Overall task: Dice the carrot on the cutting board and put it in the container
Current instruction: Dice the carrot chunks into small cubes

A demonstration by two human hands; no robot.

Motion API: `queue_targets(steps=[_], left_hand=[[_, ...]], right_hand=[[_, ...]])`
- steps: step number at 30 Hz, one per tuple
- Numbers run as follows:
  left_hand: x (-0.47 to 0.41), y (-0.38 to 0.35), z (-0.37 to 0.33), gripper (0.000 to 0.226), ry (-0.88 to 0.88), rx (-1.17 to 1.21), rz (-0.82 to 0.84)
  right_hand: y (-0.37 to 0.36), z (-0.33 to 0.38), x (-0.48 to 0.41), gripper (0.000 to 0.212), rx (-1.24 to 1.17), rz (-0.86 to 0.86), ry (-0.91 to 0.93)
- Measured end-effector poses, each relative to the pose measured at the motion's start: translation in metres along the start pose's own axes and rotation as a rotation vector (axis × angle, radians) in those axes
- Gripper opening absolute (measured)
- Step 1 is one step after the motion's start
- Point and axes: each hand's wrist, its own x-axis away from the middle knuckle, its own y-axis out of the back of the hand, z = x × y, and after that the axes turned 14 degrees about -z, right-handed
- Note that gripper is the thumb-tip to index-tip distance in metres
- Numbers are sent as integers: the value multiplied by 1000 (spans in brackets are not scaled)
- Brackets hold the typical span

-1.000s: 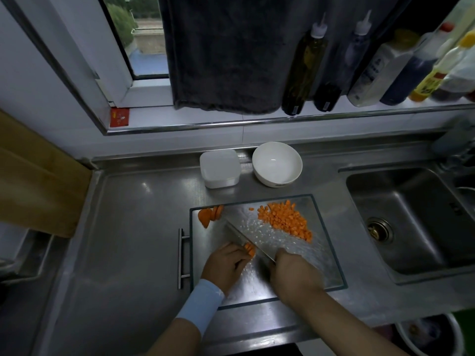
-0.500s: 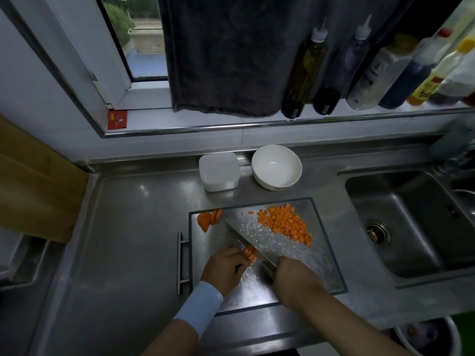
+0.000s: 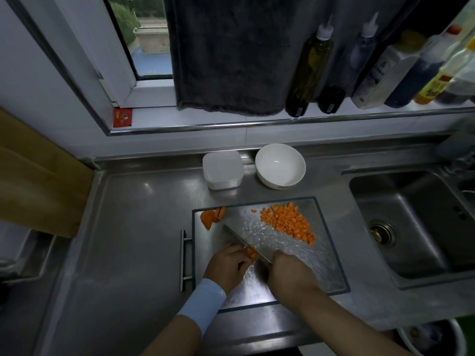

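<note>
The left hand (image 3: 228, 268) pinned a short carrot piece (image 3: 252, 254) to the near part of the cutting board (image 3: 331, 255), its fingers (image 3: 237, 253) curled over it. The right hand (image 3: 290, 274) was clenched round the handle of a knife (image 3: 241, 240). The blade lay just beside the piece, with its tip pointing toward a few uncut slices (image 3: 210, 219) at the board's far left corner. A diced pile (image 3: 288, 223) sat on the far right of the board, well apart from both hands. The container (image 3: 222, 169) stood on the tabletop (image 3: 141, 227) beyond the board, beside a white bowl (image 3: 280, 165); whether it was lidded could not be told.

With so little carrot left to hold, the cut probably called for fingertips tucked back and knuckles guiding the flat of the blade. Short, even strokes would match the cubes already made. The board looked glossy, so the piece might have skidded; firm downward pressure seemed wise.
</note>
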Motion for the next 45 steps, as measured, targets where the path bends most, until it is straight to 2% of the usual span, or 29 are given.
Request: queue_targets(steps=[4, 12, 26, 35, 45], left_hand=[[-1, 2, -2, 13, 15, 42, -18], [-2, 1, -3, 17, -28, 50, -17], [1, -2, 2, 12, -11, 49, 14], [3, -2, 3, 11, 14, 59, -18], [2, -1, 3, 17, 18, 57, -17]], right_hand=[[2, -7, 18, 23, 39, -1, 19], [1, -16, 24, 23, 43, 17, 4], [-18, 2, -18, 24, -39, 51, 8], [-4, -8, 14, 17, 15, 0, 3], [0, -13, 25, 20, -15, 40, -6]])
